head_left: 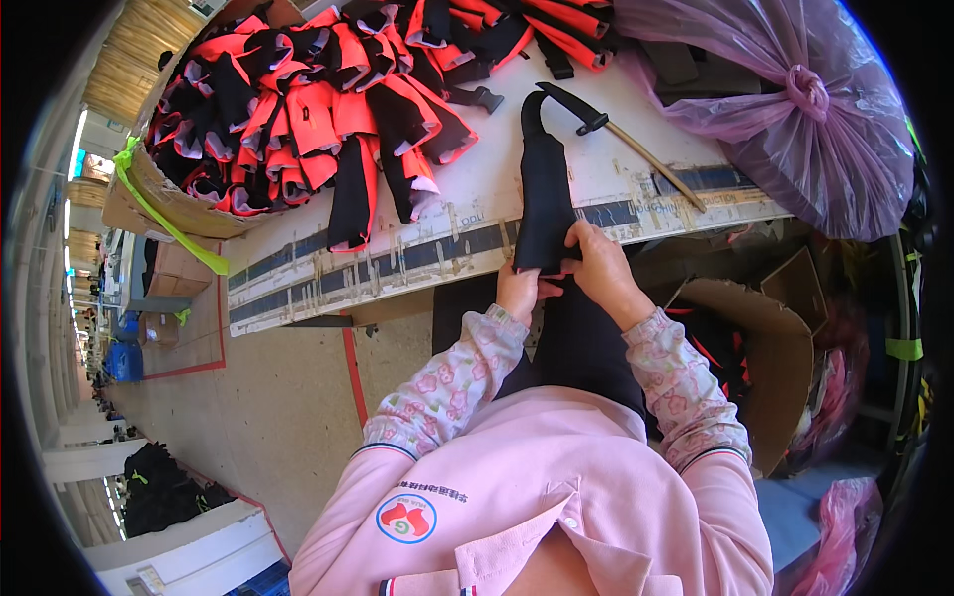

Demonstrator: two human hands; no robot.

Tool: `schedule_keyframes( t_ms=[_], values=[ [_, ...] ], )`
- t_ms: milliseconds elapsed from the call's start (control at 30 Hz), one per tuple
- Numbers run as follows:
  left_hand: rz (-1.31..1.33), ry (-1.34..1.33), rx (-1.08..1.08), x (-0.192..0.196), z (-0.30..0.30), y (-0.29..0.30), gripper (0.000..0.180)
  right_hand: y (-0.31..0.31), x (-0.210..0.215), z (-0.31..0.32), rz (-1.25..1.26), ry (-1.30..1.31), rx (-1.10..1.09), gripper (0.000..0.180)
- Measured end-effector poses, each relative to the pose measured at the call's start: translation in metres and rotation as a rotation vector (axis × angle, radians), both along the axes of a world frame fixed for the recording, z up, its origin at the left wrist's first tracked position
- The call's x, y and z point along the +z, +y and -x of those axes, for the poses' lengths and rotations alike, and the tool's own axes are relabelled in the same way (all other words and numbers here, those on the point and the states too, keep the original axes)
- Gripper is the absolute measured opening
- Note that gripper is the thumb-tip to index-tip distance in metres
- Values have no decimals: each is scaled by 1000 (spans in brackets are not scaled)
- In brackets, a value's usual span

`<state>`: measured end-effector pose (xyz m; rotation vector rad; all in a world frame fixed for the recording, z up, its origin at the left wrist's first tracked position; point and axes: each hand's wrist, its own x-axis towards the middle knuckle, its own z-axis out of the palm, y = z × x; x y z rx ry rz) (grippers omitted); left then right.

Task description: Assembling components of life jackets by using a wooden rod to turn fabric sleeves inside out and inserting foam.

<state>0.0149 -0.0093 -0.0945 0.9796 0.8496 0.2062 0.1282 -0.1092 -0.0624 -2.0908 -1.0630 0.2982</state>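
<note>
A black fabric sleeve with a strap [546, 189] lies over the table's front edge, its wide end toward me. My left hand [519, 291] is closed on the near end of it, with the fingertips partly hidden by the fabric. At the right corner of that same end, my right hand [602, 266] pinches the cloth between thumb and fingers. From the sleeve's far end the strap curls to the right, ending near a dark buckle. Beside the buckle lies a thin wooden stick [656, 166], slanting toward the table edge.
A heap of orange-and-black fabric pieces [308, 109] fills a cardboard box [179, 199] and spills onto the white table [467, 223]. A tied purple plastic bag [795, 109] sits at the far right. Below the table, at my right, stands an open cardboard box [770, 358].
</note>
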Motion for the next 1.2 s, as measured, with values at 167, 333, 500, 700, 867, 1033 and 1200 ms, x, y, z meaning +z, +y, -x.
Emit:
schedule_keyframes(
  t_ms=[167,333,500,700,867,1033,1200],
  values=[
    [-68,56,118,-8,-1,4,20,5,6,2,23,101,-36,30],
    [-43,111,36,-26,4,4,32,7,0,2,126,-42,-7,32],
    [251,88,-130,-27,6,-1,47,5,-1,-1,165,-41,3,33],
    [343,-79,-58,-31,-9,-2,45,6,0,0,186,-73,44,33],
    [181,11,-109,-13,-15,-10,42,0,38,-14,337,16,185,34],
    [112,-38,43,-44,-23,-22,40,55,63,-5,-57,-464,117,69],
    [-70,-104,156,-30,-26,-37,32,68,-22,-26,10,-505,187,77]
  ],
)
